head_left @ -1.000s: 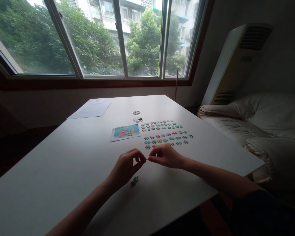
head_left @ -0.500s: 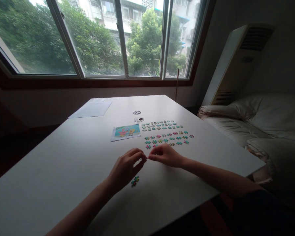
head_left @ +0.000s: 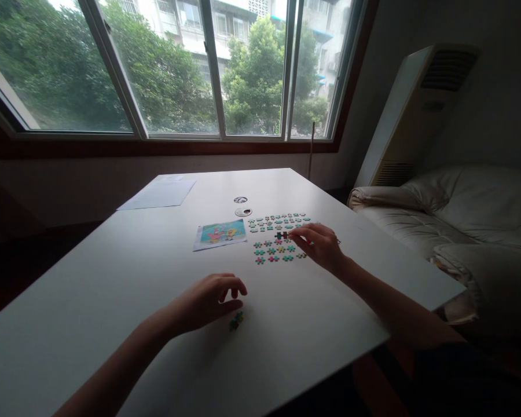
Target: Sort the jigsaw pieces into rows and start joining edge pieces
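Note:
Over the rows of loose jigsaw pieces [head_left: 271,251], my right hand [head_left: 323,246] pinches a dark-looking puzzle piece [head_left: 282,236] between thumb and fingertips. My left hand [head_left: 215,298] hovers nearer to me, fingers curved and apart, with nothing visible in it. Just below its thumb lies a small cluster of puzzle pieces [head_left: 237,320] on the white table. A picture sheet [head_left: 221,234] with two cartoon figures on a teal ground lies left of the rows. My right hand hides some of the pieces on the right side.
Two small round items, one a disc [head_left: 244,212] and one a ring-like shape [head_left: 240,200], lie behind the picture. White paper [head_left: 158,194] rests at the table's far left corner. A pale leather sofa [head_left: 399,220] stands to the right of the table [head_left: 113,289].
My hands have parted. The right one has moved up and right over the rows with a puzzle piece; the left has drawn back toward the small cluster and its fingers have opened.

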A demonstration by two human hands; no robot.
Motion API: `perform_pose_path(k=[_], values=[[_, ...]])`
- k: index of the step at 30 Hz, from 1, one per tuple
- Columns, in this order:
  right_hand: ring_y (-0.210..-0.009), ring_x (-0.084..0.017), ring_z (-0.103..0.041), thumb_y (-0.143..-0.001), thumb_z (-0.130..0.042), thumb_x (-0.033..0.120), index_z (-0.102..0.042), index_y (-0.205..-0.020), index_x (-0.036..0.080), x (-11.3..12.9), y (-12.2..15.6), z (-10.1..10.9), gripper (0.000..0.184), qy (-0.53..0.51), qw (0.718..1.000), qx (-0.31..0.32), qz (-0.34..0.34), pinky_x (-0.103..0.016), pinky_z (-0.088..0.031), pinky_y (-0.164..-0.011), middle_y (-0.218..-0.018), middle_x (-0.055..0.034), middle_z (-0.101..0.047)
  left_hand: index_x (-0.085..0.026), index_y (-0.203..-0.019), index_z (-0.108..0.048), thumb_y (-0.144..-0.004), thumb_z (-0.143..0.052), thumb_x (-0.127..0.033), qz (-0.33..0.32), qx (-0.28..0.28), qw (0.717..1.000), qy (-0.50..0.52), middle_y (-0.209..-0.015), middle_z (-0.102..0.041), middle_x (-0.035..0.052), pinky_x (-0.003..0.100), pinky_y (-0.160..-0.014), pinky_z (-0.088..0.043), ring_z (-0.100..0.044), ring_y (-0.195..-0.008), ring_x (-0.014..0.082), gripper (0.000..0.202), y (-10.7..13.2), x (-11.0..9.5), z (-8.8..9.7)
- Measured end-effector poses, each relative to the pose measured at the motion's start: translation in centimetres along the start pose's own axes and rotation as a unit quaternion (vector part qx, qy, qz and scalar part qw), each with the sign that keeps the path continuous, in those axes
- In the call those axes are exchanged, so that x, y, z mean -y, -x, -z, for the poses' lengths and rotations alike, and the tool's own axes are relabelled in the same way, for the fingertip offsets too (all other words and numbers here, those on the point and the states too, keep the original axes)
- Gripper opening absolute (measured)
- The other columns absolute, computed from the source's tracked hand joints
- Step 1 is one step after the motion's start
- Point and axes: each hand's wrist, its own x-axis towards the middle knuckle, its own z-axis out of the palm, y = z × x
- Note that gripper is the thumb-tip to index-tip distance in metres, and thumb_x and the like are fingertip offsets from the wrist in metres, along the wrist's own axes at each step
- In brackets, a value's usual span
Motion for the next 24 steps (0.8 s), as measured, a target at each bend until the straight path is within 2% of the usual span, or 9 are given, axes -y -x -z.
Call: perform_pose_path(k=[6,16,20,24], values=[[-0.069,-0.012,-0.06,-0.083,-0.051,0.031,-0.063,-0.082,0.018,-0.4,0.0,-0.1,0.018,0.019,1.0,0.009,-0.01,-0.024,-0.044,-0.065,-0.078,-0.0042,-0.067,-0.025,-0.098,-0.059,-0.074,-0.056,-0.028,0.008,0.057,0.998,0.029,-0.086,-0.058,0.001,0.022,-0.063,-0.042,-0.053,-0.069,0.013,0.024,0.3,-1.0,0.5],[-0.068,-0.012,-0.059,-0.083,-0.051,0.03,-0.064,-0.082,0.019,0.0,-0.1,0.0,0.017,0.009,1.0,0.001,0.001,-0.024,-0.044,-0.066,-0.078,-0.0037,-0.067,-0.027,-0.092,-0.063,-0.073,-0.055,-0.022,0.01,0.082,0.995,0.057,-0.09,-0.057,0.0012,0.021,-0.061,-0.042,-0.053,-0.068,0.0122,0.021,0.3,-1.7,0.8],[-0.066,-0.011,-0.058,-0.084,-0.048,0.033,-0.064,-0.083,0.018,-0.7,-0.6,0.6,0.022,0.005,0.997,0.066,-0.034,-0.023,-0.043,-0.064,-0.08,-0.0046,-0.066,-0.026,-0.091,-0.064,-0.076,-0.051,-0.023,0.012,0.074,0.996,0.053,-0.088,-0.058,0.002,0.022,-0.061,-0.042,-0.053,-0.068,0.0128,0.02,0.2,-1.5,0.8],[-0.059,-0.009,-0.054,-0.082,-0.049,0.034,-0.065,-0.082,0.016,-3.5,-1.0,2.1,0.024,-0.011,0.972,0.212,-0.097,-0.021,-0.04,-0.058,-0.075,-0.0035,-0.064,-0.024,-0.091,-0.064,-0.08,-0.047,-0.026,0.012,0.07,0.996,0.045,-0.086,-0.059,0.0028,0.022,-0.061,-0.042,-0.053,-0.066,0.0127,0.02,0.2,-1.3,0.8]])
